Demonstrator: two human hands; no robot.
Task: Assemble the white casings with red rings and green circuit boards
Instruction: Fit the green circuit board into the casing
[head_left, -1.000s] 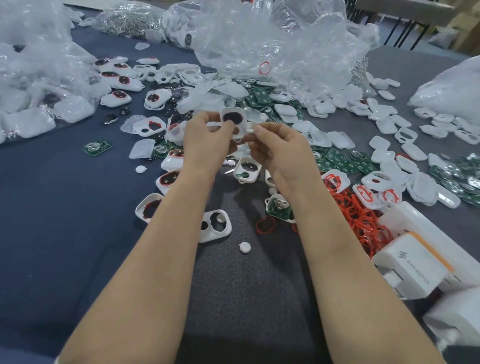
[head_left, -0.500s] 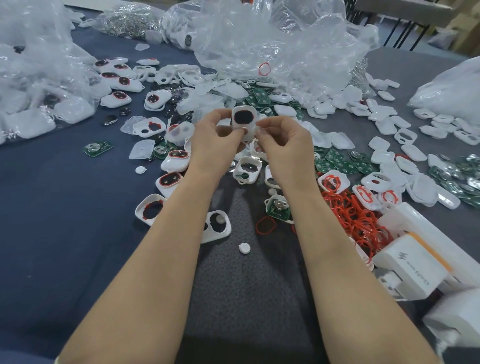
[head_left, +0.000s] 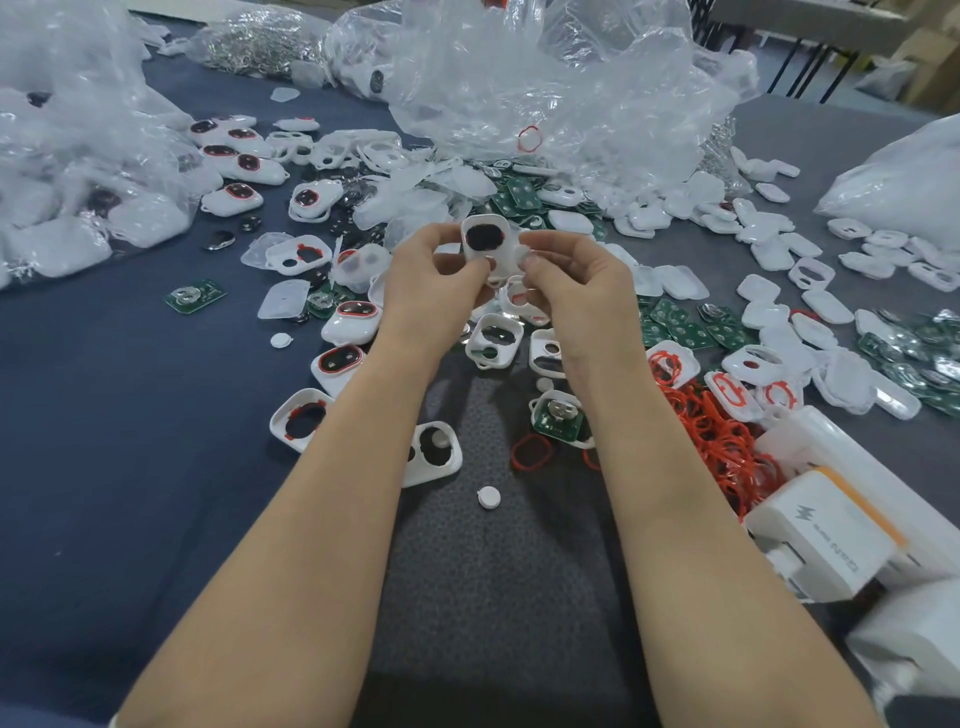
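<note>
A white casing (head_left: 491, 244) with a dark oval opening is held upright above the table, pinched from both sides by my left hand (head_left: 434, 283) and my right hand (head_left: 576, 291). Whether a ring or board sits inside it is hidden. Below the hands lie open white casings (head_left: 493, 340), some with red rings (head_left: 340, 358). A green circuit board (head_left: 557, 421) with a round metal cell rests in a casing near my right wrist. A loose red ring (head_left: 530, 451) lies beside it, and a heap of red rings (head_left: 722, 441) lies to the right.
Crumpled clear plastic bags (head_left: 561, 88) fill the back and the left edge (head_left: 78, 171). White casing halves (head_left: 769, 249) and green boards (head_left: 680, 332) are strewn to the right. White boxes (head_left: 826, 540) stand at the lower right. A lone green board (head_left: 195, 296) lies on the blue cloth at left.
Both hands have drawn together around the casing and shifted it slightly right and up; my right fingers now press closer on its right side.
</note>
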